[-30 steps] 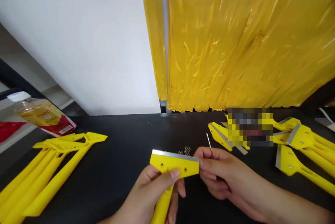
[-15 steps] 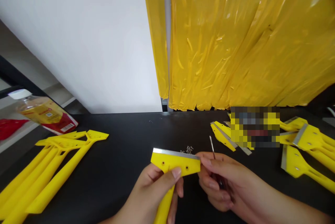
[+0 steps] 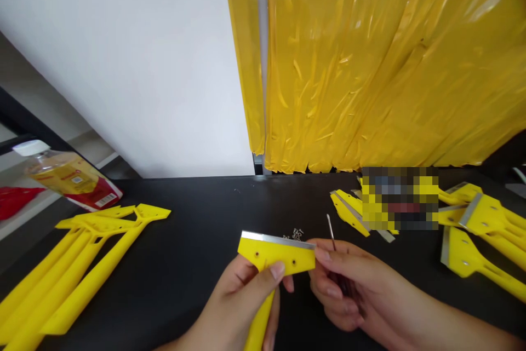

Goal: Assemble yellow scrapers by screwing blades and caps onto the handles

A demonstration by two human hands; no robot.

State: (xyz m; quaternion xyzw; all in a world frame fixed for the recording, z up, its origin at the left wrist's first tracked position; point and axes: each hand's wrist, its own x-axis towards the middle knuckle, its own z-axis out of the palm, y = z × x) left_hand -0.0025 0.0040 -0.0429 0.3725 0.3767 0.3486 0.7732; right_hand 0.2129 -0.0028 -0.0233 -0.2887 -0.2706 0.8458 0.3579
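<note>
My left hand (image 3: 242, 291) is wrapped round a yellow scraper (image 3: 273, 257), its thumb lying on the head below two small holes. A metal blade (image 3: 279, 241) runs along the scraper's far edge. My right hand (image 3: 349, 280) grips a screwdriver (image 3: 331, 230) with its thin shaft pointing up and away; the handle is mostly hidden by the fingers. The thumb and forefinger of that hand also touch the right end of the scraper head. Just behind the blade lie several small screws (image 3: 296, 233) on the black table (image 3: 197, 214).
Several yellow scraper handles (image 3: 82, 263) lie at the left, below a leaning bottle (image 3: 74, 176) with a white cap. At the right are scrapers with blades (image 3: 464, 252), loose yellow head plates (image 3: 349, 213) and a pixelated patch. Yellow plastic sheeting (image 3: 370, 66) hangs behind the table.
Almost nothing differs. The screwdriver and the fingers of my right hand have shifted slightly left, and the scraper has moved very little in my left hand.
</note>
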